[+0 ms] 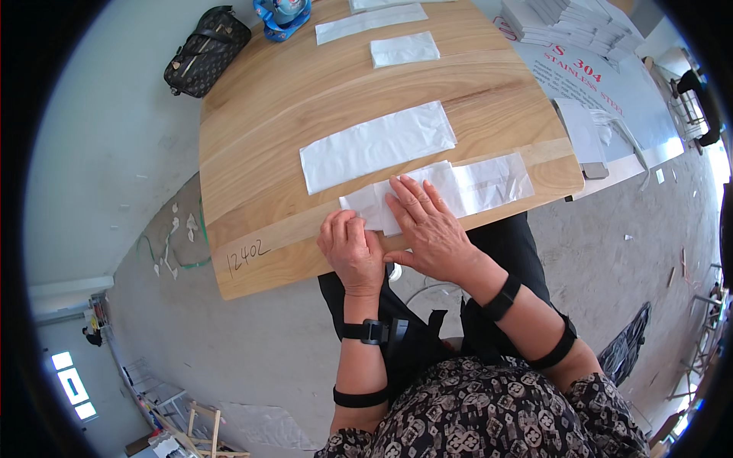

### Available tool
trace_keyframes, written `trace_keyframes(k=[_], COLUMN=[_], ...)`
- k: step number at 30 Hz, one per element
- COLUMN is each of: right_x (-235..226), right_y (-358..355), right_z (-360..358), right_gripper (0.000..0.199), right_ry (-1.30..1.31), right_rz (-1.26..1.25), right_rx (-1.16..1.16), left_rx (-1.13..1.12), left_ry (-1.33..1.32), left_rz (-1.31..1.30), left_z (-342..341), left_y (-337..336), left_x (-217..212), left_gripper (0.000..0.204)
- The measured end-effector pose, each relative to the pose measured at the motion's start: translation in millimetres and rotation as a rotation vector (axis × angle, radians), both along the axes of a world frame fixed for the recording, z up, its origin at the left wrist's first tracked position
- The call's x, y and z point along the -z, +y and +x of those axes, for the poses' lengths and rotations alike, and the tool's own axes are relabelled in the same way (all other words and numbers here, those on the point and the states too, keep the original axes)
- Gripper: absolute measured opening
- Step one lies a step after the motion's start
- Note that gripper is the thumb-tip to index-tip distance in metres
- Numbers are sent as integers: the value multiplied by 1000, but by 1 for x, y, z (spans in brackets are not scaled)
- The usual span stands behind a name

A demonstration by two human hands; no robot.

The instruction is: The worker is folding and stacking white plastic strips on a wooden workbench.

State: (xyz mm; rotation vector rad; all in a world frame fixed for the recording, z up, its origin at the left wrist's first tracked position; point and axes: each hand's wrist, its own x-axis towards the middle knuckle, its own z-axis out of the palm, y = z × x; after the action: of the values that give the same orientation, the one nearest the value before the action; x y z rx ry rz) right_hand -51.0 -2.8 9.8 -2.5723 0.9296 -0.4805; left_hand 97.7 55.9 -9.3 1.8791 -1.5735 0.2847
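Observation:
A thin, glossy white sheet (492, 183), folded into a long strip, lies along the near edge of the wooden table. It looks like plastic film, though I cannot be sure. My left hand (351, 248) has its fingers curled closed at the strip's left end. Stretched out over the middle of the strip, my right hand (429, 229) presses down with flat fingers, its thumb pointing toward the left hand. Just beyond lies a wider folded white sheet (378, 146), touched by neither hand.
Farther back on the table (267, 137) are a small folded white sheet (405, 49) and a long one (372, 24). A dark patterned handbag (208, 52) and a blue item (282, 19) sit at the far left edge. White stacks (576, 27) stand at right.

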Motion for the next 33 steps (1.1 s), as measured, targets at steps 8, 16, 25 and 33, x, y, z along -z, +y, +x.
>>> trace_keyframes(k=[8,16,25,33], right_x=[4,-24,-6,-1], right_y=[-5,-16,-57,-64], right_z=[-3,4,-23,-25], right_gripper=[99,58,13,14], right_ry=[94,-725,-518,-347], right_rz=[-15,695,483,508], right_rx=[-84,358,578,579], left_rx=[-188,-10,75,36], left_ry=[1242,529,271,109], left_rz=[-407,-210,-63,3], left_z=[7,-41,-43,-36], left_y=[2,-6,10,3], left_x=[-8,-25,-13,-26], left_gripper=[7,14,34,51])
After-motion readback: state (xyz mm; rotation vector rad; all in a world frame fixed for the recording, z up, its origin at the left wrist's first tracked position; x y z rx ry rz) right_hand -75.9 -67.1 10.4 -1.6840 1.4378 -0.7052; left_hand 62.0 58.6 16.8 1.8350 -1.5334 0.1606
